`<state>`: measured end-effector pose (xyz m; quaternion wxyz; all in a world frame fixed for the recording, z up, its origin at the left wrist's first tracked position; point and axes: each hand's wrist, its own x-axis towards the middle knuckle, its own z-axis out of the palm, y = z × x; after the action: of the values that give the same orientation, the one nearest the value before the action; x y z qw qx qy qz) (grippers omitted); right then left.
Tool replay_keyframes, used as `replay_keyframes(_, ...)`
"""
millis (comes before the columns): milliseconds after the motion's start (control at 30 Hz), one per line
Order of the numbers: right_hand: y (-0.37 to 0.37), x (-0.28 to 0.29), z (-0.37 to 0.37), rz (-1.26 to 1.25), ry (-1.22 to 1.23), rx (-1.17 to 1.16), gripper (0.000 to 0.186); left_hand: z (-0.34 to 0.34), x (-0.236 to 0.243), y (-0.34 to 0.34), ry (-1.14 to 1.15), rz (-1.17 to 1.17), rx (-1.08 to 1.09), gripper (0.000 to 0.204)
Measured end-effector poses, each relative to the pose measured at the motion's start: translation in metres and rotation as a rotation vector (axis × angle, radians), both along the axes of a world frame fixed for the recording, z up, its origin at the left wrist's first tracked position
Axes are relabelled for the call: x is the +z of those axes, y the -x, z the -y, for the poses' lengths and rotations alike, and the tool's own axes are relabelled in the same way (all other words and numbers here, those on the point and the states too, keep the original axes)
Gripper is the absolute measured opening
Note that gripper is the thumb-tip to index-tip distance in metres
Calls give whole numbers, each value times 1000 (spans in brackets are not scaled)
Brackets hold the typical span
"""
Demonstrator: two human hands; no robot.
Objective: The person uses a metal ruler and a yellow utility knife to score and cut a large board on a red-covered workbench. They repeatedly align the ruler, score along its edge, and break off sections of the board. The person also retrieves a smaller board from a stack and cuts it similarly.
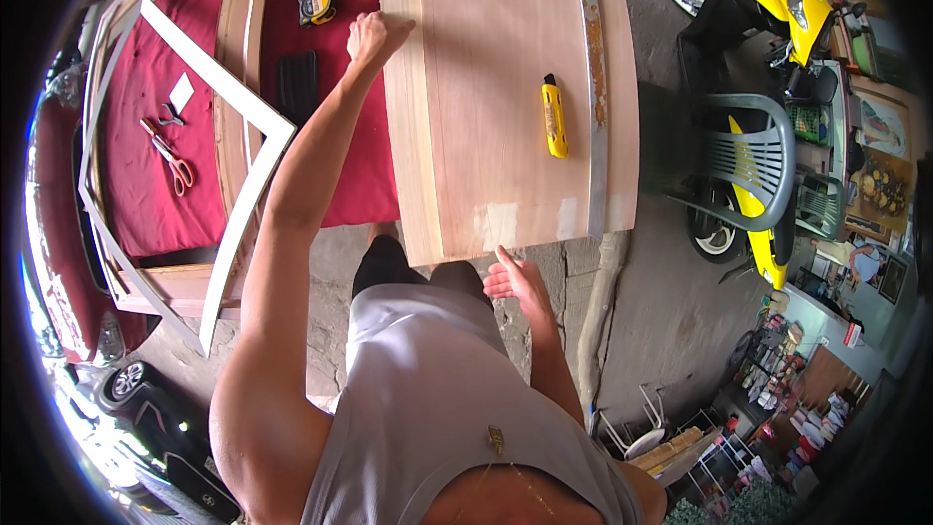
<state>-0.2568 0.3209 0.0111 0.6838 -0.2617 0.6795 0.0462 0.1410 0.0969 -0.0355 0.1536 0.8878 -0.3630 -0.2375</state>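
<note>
A pale wooden board [486, 58] lies in front of me on a red-covered surface. My left hand [377, 37] is closed at its left edge, far up, with the fingertips curled onto the wood. Just below the near edge, my right hand [518, 282] is open, thumb raised and fingers stretched out, holding nothing. A yellow utility knife [554, 117] rests on the right half of the board. Along that side runs a long metal straightedge [593, 68] with rusty patches. Two light patches mark the wood near the front edge.
Left of the board, a tape measure [315, 7] and a dark flat block [297, 83] lie on red cloth [360, 175]. Farther left are a white angled frame [248, 117], scissors [182, 175] and a framed red panel. A green plastic chair [748, 160] and yellow motorbike [802, 19] stand right.
</note>
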Motion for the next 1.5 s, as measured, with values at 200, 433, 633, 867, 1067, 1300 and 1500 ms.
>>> replay_keyframes(200, -17, 8, 79, -362, 983, 449, 32, -10, -29, 3, 312, 271, -166, 59)
replay_keyframes(433, -53, -37, 199, -523, 1335, 649, 50, 54, -34, -42, 508, 402, -263, 46)
replay_keyframes(633, -77, -27, 223, -199, 1180, 134, 44, 177, -29, -96, 720, 500, -414, 44)
replay_keyframes(867, -191, -5, 276, 515, 724, -262, 35, 315, -88, -111, 982, 552, -519, 32)
replay_keyframes(1067, -273, -17, 345, 181, 663, -12, 28, 319, -84, -108, 1061, 247, -684, 35)
replay_keyframes(1300, -317, -27, 388, 48, 813, 296, 26, 309, -65, -103, 1075, 286, -625, 36)
replay_keyframes(1500, -343, -42, 409, -172, 1065, 565, 25, 307, -63, -105, 1083, 254, -647, 34)
